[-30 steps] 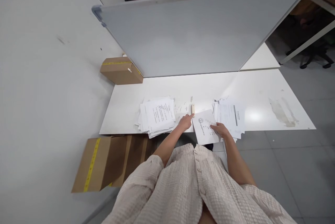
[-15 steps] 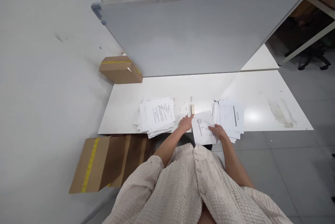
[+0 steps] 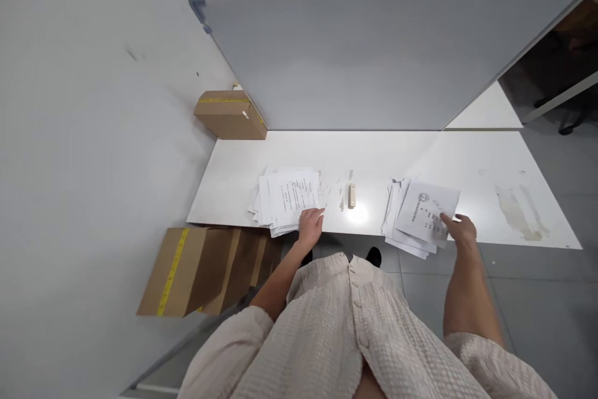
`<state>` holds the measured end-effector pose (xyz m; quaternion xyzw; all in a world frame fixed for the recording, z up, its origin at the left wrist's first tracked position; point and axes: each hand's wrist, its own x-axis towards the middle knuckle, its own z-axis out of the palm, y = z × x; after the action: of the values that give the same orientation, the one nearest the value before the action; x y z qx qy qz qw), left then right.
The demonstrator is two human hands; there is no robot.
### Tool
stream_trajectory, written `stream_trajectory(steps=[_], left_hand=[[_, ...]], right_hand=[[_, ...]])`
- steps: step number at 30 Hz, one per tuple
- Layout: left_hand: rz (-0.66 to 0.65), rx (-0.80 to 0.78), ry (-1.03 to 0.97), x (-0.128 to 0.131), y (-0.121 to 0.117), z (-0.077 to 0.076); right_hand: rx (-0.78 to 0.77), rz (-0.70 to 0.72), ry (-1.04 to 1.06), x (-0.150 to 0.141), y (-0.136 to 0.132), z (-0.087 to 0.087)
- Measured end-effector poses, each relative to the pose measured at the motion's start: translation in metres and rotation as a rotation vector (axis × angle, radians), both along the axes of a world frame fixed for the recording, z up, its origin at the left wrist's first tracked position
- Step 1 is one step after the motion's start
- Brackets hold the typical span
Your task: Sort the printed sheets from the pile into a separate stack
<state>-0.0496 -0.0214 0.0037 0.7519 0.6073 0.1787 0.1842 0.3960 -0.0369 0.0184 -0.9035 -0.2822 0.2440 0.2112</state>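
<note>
At the far left, below the edge of the white table (image 3: 346, 153), large cardboard cartons (image 3: 194, 271) are seen, and the nearest one is marked with a yellow tape. On the table, at its far left corner, a smaller cardboard box (image 3: 228, 119) is placed, also with yellow tape. Behind the table surface a wide white board (image 3: 355, 56) is seen, and its lower edge is met by the tabletop.

To the right of the small box and nearer to the body, the left paper pile (image 3: 286, 197) is laid on the table, with its sheets not evenly aligned. Its near right corner is touched by the fingers of the left hand (image 3: 311, 226), which are bent; whether a sheet is pinched by them cannot be told. Next, a small beige block (image 3: 352, 196) is left standing apart, between the two piles, and it is touched by no hand.

Further right, the right paper pile (image 3: 392, 215) is spread a little, and some sheets are extended over the near edge of the table. Above it the emblem sheet (image 3: 423, 209), printed with a round mark, is held at its right side in the grasp of the right hand (image 3: 461, 230). At the right end of the table, a brownish stain (image 3: 521, 212) is seen
</note>
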Motion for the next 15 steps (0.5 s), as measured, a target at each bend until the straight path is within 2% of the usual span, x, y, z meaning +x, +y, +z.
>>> stream_trajectory(steps=[2,4,7,11,13,15], left_hand=[[0.114,0.059,0.090,-0.021,-0.001,-0.001],[0.156,0.064,0.179,-0.038,0.001,-0.003],[0.113,0.038,0.254,-0.053,0.002,-0.007],[0.028,0.036,0.287,-0.056,-0.001,-0.009],[0.005,0.042,0.296,-0.055,-0.003,-0.008],[-0.008,0.052,0.300,-0.056,-0.004,-0.008]], right_hand=[[-0.012,-0.009,-0.151,-0.008,0.007,0.008],[0.068,0.044,-0.143,-0.035,0.013,0.013],[0.153,0.262,0.001,-0.101,0.019,0.011],[0.162,0.603,0.237,-0.196,0.020,0.001],[0.175,0.767,0.331,-0.233,0.019,-0.002],[0.173,0.869,0.381,-0.261,0.018,-0.004]])
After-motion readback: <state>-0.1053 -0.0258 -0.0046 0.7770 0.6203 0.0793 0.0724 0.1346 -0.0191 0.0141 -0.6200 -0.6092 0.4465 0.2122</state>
